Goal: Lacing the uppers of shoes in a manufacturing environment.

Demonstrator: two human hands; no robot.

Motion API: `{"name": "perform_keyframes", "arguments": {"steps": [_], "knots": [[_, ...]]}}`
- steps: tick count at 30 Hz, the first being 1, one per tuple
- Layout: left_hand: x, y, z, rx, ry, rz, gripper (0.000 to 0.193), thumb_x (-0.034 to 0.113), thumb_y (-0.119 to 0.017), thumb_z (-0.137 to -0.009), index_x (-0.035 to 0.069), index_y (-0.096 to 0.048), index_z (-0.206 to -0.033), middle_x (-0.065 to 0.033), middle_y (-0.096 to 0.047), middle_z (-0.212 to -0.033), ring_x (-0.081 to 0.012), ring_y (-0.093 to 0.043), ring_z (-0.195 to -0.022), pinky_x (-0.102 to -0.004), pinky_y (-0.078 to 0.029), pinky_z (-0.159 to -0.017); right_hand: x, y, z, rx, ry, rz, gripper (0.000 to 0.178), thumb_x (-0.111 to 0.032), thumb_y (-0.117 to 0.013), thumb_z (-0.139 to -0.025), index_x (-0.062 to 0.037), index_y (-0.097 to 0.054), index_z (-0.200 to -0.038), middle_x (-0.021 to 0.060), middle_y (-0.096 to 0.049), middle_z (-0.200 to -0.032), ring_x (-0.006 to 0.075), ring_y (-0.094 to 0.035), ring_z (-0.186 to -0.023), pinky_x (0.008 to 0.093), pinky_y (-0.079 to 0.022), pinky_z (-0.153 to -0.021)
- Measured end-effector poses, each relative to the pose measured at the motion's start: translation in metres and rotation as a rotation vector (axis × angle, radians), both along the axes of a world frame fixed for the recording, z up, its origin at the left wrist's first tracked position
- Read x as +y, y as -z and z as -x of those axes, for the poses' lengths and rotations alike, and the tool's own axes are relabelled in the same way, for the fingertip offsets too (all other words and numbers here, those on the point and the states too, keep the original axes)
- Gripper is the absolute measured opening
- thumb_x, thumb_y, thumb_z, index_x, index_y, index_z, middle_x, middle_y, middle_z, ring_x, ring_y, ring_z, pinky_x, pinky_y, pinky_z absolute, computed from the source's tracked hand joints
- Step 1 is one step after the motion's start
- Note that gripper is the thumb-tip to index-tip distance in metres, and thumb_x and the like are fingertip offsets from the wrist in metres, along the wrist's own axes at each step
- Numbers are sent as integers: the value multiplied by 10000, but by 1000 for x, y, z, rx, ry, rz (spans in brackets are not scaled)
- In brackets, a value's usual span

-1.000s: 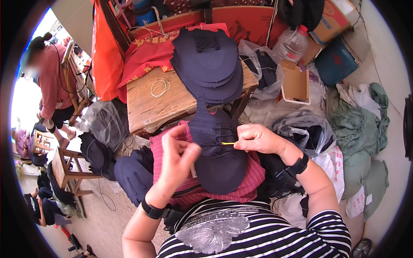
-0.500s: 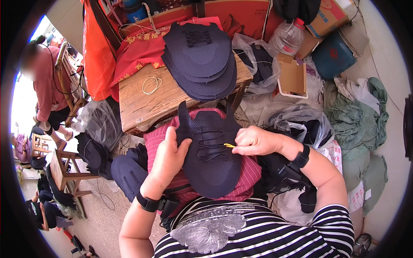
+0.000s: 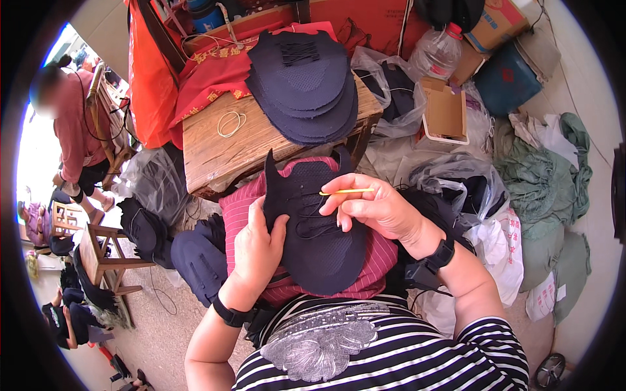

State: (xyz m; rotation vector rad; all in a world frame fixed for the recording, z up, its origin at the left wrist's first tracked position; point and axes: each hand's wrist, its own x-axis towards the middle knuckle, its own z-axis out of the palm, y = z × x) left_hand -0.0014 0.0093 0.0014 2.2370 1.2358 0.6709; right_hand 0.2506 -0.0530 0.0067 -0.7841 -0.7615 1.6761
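A dark navy shoe upper [image 3: 326, 257] lies flat across my lap on a maroon striped cloth [image 3: 238, 212]. Thin dark lace [image 3: 312, 225] runs in loose crossings over its middle. At the upper's left edge my left hand [image 3: 257, 244] grips it, thumb on top. My right hand [image 3: 375, 208] is above the laced part, pinching a thin yellow hook-like tool [image 3: 349, 191] whose tip points left, close to the upper's eyelet rows. Whether the tip touches the upper, I cannot tell.
Ahead stands a wooden stool [image 3: 215, 153] bearing a stack of navy uppers [image 3: 303, 85] and a pale looped cord [image 3: 231, 124]. On the right are plastic bags, an open carton [image 3: 445, 107] and green cloth [image 3: 548, 179]. A person [image 3: 81, 124] stands at far left.
My right hand has moved up and left from the upper's right edge, its fingers less curled. The yellow tool now lies nearly level over the upper laces. My left hand keeps its hold.
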Motion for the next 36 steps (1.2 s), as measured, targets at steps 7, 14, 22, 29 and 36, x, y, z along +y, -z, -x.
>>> {"name": "perform_keyframes", "arguments": {"steps": [7,14,22,29,36], "knots": [[-19,8,15,-187,-66,74,672,64,-722,-930,-7,-366,-1495,-136,-648,-783,-315,-682,-633,-397,-519,-542,11,29,15,-653,291,-323,248,-183,-575,-1077,-37,-713,-1222,95,-723,-1102,99,-649,-764,214,-508,-692],[-14,10,24,-72,-11,27,825,29,-743,-886,-18,-284,-1570,-84,-593,-737,-255,-615,-559,-372,-502,-539,14,5,26,-328,201,-109,258,-247,-487,-1120,-28,-608,-1186,92,-698,-996,118,-683,-767,254,-568,-683],[-15,-5,21,-53,-65,171,871,26,-786,-836,11,-326,-1575,-109,-647,-905,-250,-644,-712,-377,-542,-650,10,5,15,-463,269,-107,210,-153,-575,-1078,-25,-659,-1221,61,-698,-980,79,-660,-780,250,-581,-724],[-6,-16,30,260,521,-471,520,75,-736,-785,84,-690,-1303,-37,-560,-1511,-266,-479,-1414,-520,-313,-1204,7,0,19,-818,394,-261,182,-94,-600,-1049,0,-664,-1191,84,-691,-1035,132,-695,-845,272,-584,-731],[-2,-14,37,280,587,-288,531,50,-713,-810,79,-663,-1339,-42,-570,-1502,-229,-512,-1412,-523,-283,-1232,2,6,10,-1105,545,-397,104,-56,-597,-1032,15,-642,-1093,115,-681,-1009,191,-709,-792,292,-583,-702]]}}
